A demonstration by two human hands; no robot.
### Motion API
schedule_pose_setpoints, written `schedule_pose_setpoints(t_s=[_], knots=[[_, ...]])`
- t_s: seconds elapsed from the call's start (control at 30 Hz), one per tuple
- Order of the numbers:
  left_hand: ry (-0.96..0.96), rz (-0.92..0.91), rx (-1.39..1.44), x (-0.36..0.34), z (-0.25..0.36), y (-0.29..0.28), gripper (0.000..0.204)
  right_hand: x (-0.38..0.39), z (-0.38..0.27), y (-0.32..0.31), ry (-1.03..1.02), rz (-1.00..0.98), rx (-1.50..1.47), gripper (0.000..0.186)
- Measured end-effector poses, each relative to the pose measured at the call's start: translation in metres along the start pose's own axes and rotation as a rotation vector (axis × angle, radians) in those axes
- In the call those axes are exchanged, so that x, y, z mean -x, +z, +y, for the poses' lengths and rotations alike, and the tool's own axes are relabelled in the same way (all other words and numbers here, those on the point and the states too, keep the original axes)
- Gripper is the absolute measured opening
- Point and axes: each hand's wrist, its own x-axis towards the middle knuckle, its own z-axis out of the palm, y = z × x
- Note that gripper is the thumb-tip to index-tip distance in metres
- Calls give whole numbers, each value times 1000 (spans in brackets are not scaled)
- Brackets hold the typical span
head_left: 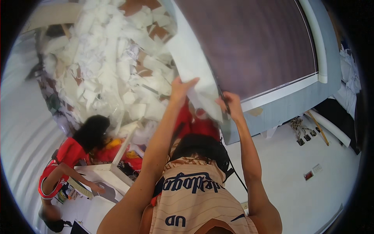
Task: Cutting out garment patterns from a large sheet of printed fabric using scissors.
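Observation:
Both my arms reach upward in the head view. My left hand (181, 88) grips the near edge of a long white sheet (191, 58), fingers curled over it. My right hand (230, 103) holds the same sheet at its lower right corner, next to a thin dark cable. The sheet lies along the left edge of a large dark brown panel (257, 43) with a white border. My striped beige shirt (194, 199) fills the lower middle.
A big heap of white paper scraps (105, 66) covers the area at the left. A person in a red top (64, 156) bends over a white table (103, 173) at lower left. White rolls (331, 128) and tools lie on the pale floor at right.

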Motion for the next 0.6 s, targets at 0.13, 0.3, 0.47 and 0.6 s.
schedule_pose_setpoints(t_s=[0.13,0.3,0.47,0.6], knots=[[7,-13,16,-4,1,-6,41,-25,-29,13,48,-26,-63,34],[5,-34,27,-12,6,-10,39,-62,-62,25,17,10,-17,38],[-13,-6,-13,-22,8,-16,40,-103,-98,35,48,40,33,42],[-83,43,-127,-30,2,-29,41,-131,-119,49,19,9,-21,45]])
